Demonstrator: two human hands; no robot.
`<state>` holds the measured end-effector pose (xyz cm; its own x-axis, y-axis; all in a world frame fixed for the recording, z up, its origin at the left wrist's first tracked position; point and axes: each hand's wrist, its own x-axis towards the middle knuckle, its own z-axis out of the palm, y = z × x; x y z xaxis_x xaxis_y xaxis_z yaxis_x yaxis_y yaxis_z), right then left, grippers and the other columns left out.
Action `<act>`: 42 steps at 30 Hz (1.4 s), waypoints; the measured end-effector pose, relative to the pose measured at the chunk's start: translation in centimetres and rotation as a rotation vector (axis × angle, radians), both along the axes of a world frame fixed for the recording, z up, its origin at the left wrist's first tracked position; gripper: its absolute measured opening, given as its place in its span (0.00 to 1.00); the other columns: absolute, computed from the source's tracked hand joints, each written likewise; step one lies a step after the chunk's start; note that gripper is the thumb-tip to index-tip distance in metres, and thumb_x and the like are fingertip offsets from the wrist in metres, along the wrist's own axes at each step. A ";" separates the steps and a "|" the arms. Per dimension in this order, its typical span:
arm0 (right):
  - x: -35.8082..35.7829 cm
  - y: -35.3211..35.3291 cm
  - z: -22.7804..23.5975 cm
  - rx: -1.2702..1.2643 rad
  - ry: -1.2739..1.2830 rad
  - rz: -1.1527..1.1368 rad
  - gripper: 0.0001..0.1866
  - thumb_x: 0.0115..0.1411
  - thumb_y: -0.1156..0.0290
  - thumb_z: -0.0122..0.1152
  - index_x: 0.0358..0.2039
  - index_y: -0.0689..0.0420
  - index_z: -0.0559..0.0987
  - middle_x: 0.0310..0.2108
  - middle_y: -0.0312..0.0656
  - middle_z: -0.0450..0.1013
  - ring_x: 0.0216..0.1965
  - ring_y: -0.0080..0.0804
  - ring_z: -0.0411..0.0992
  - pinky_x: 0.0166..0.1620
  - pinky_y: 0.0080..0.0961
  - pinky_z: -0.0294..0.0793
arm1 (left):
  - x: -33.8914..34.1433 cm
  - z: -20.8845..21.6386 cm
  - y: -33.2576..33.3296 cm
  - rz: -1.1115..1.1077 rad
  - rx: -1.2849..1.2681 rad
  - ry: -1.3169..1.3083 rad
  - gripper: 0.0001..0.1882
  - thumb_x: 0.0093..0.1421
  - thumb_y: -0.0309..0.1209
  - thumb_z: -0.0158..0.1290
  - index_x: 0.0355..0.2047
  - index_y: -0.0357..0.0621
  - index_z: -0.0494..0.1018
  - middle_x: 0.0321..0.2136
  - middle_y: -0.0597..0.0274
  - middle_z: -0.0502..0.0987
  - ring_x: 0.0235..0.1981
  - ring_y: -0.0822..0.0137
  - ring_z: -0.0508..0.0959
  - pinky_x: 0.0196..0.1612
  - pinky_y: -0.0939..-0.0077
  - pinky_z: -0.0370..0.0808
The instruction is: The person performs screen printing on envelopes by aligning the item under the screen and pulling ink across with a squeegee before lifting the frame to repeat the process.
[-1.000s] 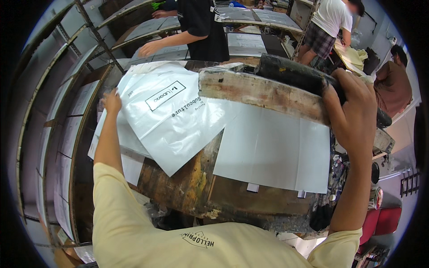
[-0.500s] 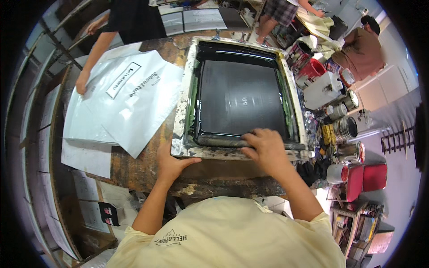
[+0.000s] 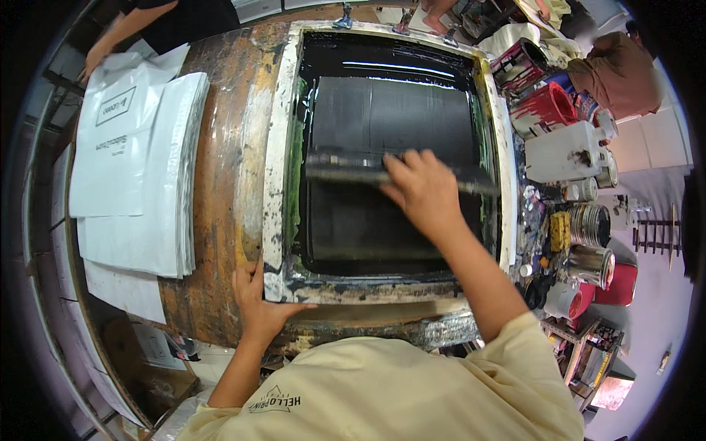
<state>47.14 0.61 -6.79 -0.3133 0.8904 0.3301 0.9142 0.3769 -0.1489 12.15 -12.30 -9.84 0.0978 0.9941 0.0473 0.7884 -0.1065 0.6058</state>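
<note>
A screen-printing frame (image 3: 273, 198), pale and ink-stained, lies on the worn wooden table. Wet black ink covers its dark mesh (image 3: 390, 235). Across the mesh lies a long dark squeegee (image 3: 342, 167), slightly blurred. My right hand (image 3: 426, 191) is closed around the squeegee's right half, thumb on the near side. At the frame's near left corner is my left hand (image 3: 259, 309), fingers spread. Its thumb stretches along the near edge and its fingers rest by the left side. What lies under the frame is hidden.
A stack of white plastic bags (image 3: 165, 220) is at the table's left. Behind it reaches a co-worker's arm (image 3: 121, 37). Clamps (image 3: 343, 16) stand at the frame's far edge. To the right crowd a red-stained bucket (image 3: 550, 106), a white jug (image 3: 562, 153) and several tins (image 3: 592, 266).
My right hand has pushed the squeegee from the near edge to mid-mesh. My left hand stays at the corner. The co-worker's hand and the top bag have shifted left. The view has shifted.
</note>
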 end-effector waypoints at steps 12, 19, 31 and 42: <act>5.9 22.9 4.2 -0.163 -0.155 0.104 0.26 0.70 0.39 0.59 0.50 0.48 0.85 0.42 0.47 0.83 0.48 0.52 0.82 0.48 0.51 0.81 | -0.8 -2.3 -0.9 -0.014 0.187 -0.181 0.72 0.21 0.63 0.83 0.65 0.30 0.73 0.46 0.52 0.79 0.47 0.50 0.73 0.55 0.53 0.71; 4.2 17.0 -0.1 0.087 -0.101 0.024 0.22 0.69 0.42 0.62 0.43 0.50 0.82 0.38 0.44 0.80 0.44 0.51 0.81 0.42 0.50 0.80 | -0.9 -2.9 -1.5 0.019 0.158 -0.158 0.73 0.26 0.64 0.80 0.69 0.30 0.70 0.47 0.52 0.81 0.45 0.49 0.71 0.54 0.52 0.69; -2.8 -13.3 6.1 -0.257 -0.073 -0.058 0.20 0.62 0.52 0.72 0.40 0.54 0.77 0.36 0.42 0.75 0.41 0.44 0.78 0.38 0.41 0.82 | 0.0 -3.4 -0.9 0.065 0.163 -0.410 0.59 0.37 0.45 0.85 0.68 0.36 0.72 0.48 0.51 0.81 0.49 0.50 0.76 0.55 0.56 0.74; -2.4 -8.3 21.7 0.557 -0.035 -0.069 0.16 0.61 0.53 0.66 0.35 0.52 0.77 0.30 0.40 0.73 0.38 0.43 0.75 0.50 0.48 0.65 | 4.9 10.6 5.1 -0.055 0.610 -0.868 0.51 0.66 0.51 0.69 0.78 0.37 0.57 0.66 0.45 0.70 0.67 0.54 0.71 0.70 0.53 0.65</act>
<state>44.74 -7.66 14.91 -0.2795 0.6037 0.7466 0.9405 0.3287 0.0863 17.04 -7.19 0.74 -0.1652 0.7740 0.6113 0.0961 -0.6042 0.7910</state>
